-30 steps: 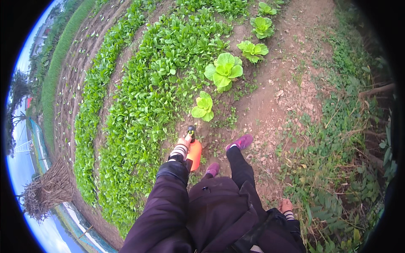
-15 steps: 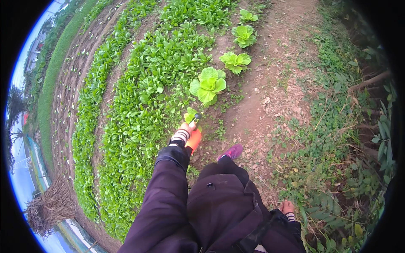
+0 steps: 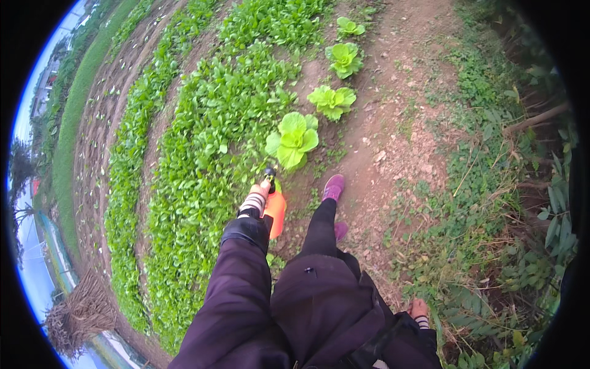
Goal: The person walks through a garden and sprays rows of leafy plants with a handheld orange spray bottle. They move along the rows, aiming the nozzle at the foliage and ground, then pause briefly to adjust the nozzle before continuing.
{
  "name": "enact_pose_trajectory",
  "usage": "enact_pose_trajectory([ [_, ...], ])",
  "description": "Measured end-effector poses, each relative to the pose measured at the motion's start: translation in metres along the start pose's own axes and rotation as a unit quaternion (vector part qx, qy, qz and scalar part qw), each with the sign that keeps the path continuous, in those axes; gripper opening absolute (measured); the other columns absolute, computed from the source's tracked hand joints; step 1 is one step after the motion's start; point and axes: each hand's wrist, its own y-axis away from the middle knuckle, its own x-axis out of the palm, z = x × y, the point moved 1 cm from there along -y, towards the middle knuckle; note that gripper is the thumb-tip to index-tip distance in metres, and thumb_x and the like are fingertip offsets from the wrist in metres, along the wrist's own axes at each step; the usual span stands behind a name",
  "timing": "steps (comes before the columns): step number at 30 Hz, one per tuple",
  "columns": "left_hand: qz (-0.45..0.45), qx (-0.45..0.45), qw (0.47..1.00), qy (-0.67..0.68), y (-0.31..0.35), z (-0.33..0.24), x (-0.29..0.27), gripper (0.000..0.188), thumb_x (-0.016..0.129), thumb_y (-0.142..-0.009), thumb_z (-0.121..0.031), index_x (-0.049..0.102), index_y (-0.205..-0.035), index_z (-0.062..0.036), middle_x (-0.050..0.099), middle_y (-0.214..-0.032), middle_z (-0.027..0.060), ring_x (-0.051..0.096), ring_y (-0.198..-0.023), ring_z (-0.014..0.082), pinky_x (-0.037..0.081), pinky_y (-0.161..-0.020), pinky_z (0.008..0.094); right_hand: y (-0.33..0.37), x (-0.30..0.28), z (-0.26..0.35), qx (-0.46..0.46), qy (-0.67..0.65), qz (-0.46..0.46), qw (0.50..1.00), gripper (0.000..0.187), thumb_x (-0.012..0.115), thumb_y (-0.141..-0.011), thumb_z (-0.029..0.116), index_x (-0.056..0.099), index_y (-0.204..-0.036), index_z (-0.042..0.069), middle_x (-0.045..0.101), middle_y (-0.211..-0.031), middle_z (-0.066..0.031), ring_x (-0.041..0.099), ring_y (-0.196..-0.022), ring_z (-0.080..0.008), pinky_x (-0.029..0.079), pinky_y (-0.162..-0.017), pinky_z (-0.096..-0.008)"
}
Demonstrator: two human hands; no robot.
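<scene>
My left hand [image 3: 263,189] grips the neck of an orange spray bottle [image 3: 276,215] with a black spray head [image 3: 270,174]. The bottle hangs beside the sleeve of my outstretched left arm, its body partly covered by hand and cuff. Just beyond the spray head grows a broad-leaved light green leafy vegetable [image 3: 292,140], apart from it. Low on the right, my right hand [image 3: 418,307] hangs by my side near the weedy edge. Its fingers look loosely bent, and nothing shows in them.
More leafy heads [image 3: 332,101] line the path's left edge. Dense low greens [image 3: 209,154] fill the bed on the left. My purple shoe [image 3: 334,186] is on the dirt path [image 3: 375,166]. Weeds and shrubs [image 3: 485,246] border the right; a dry stalk bundle [image 3: 83,310] stands lower left.
My left hand and the bottle have shifted slightly left in view. One shoe has stepped forward, and the second shoe shows behind it. The leafy plants sit a little lower and further left.
</scene>
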Motion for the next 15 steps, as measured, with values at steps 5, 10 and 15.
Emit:
enact_pose_trajectory([
  [5, 0.035, 0.056, 0.998, 0.000, -0.027, -0.028, 0.013, 0.054, 0.046, -0.079, -0.054, 0.049, -0.067, -0.0007, 0.043, -0.042, 0.0064, 0.040, -0.031, 0.0187, 0.032, -0.031, 0.0326, -0.009, -0.023, 0.030, 0.010, 0.001, -0.015, 1.000, 0.021, 0.045, -0.087, 0.021, 0.047, -0.074, 0.005, 0.050, -0.052, -0.0064, 0.044, -0.035, -0.0146, 0.038, -0.034, -0.0276],
  [10, 0.021, 0.034, 0.999, -0.008, -0.055, -0.065, 0.032, 0.051, 0.048, -0.079, -0.052, 0.050, -0.067, -0.0025, 0.043, -0.044, 0.0050, 0.039, -0.033, 0.0175, 0.031, -0.032, 0.0314, -0.023, -0.022, 0.077, 0.012, -0.026, -0.009, 1.000, 0.022, 0.046, -0.087, 0.022, 0.046, -0.074, 0.005, 0.050, -0.051, -0.0072, 0.045, -0.036, -0.0157, 0.038, -0.034, -0.0281],
  [15, 0.031, 0.088, 0.990, -0.104, -0.073, -0.074, 0.053, 0.052, 0.051, -0.076, -0.052, 0.056, -0.079, 0.0000, 0.053, -0.062, 0.0124, 0.050, -0.054, 0.0253, 0.037, -0.048, 0.0350, -0.036, -0.019, 0.113, 0.005, -0.038, 0.011, 0.999, 0.022, 0.045, -0.087, 0.024, 0.043, -0.075, 0.005, 0.049, -0.049, -0.0063, 0.046, -0.036, -0.0141, 0.035, -0.032, -0.0267],
])
